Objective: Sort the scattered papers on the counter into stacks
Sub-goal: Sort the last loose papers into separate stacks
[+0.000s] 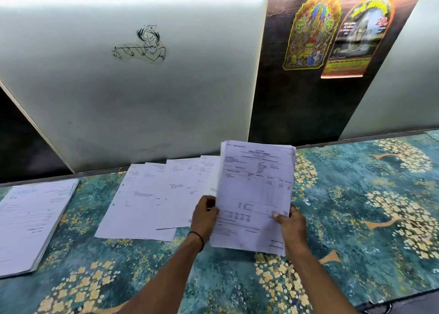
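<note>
Both hands hold a thick bundle of papers (255,190) up off the counter (356,207), tilted nearly upright so its printed face looks back at the person. The top sheet is white with a centred heading, a ruled table in the upper half and a few short lines of small print lower down; the writing is too small to read. The sheets behind it are not squared up, and their edges show in steps along the top and right side. The left hand (205,216) grips the bundle's left edge about halfway down, fingers curled round it, with a thin black band (199,239) on the wrist. The right hand (291,226) grasps the lower right edge, thumb pressed on the front sheet and the other fingers hidden behind. Just left of the bundle, several loose sheets (147,199) lie flat on the counter, fanned out and overlapping one another, each white with sparse print. Well apart from them, at the far left, a neater stack (31,223) lies flat, its top page showing a pale blue mark near the upper corner. The counter has a teal covering patterned with cream blossoms. Behind it stands a white panel (118,100) bearing a black line drawing (140,44), and two colourful posters (332,36) hang on a dark strip to the right.
</note>
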